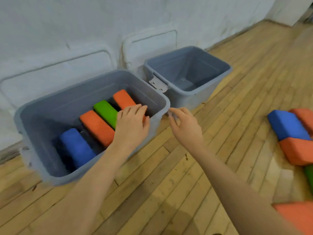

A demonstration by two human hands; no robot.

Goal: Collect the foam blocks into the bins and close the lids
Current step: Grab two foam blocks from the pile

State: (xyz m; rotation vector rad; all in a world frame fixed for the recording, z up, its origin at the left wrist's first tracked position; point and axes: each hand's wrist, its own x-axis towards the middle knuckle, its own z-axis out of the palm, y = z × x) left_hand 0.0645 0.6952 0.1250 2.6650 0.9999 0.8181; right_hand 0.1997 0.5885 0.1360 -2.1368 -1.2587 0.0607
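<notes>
A large grey bin (42,106) on the wooden floor holds several foam blocks on edge: a blue block (76,146), an orange block (97,127), a green block (106,111) and another orange block (123,98). My left hand (131,124) reaches into the bin, its straight fingers lying on the far orange block. My right hand (183,124) hovers just outside the bin's right corner, fingers loosely curled and holding nothing. A second, smaller grey bin (218,77) stands to the right with nothing in it.
Two white lids (149,44) lean against the white wall behind the bins. Loose blocks lie on the floor at the right: a blue block (288,124), orange blocks (298,151), a green block (309,175), and one more orange block (298,216) at the lower right.
</notes>
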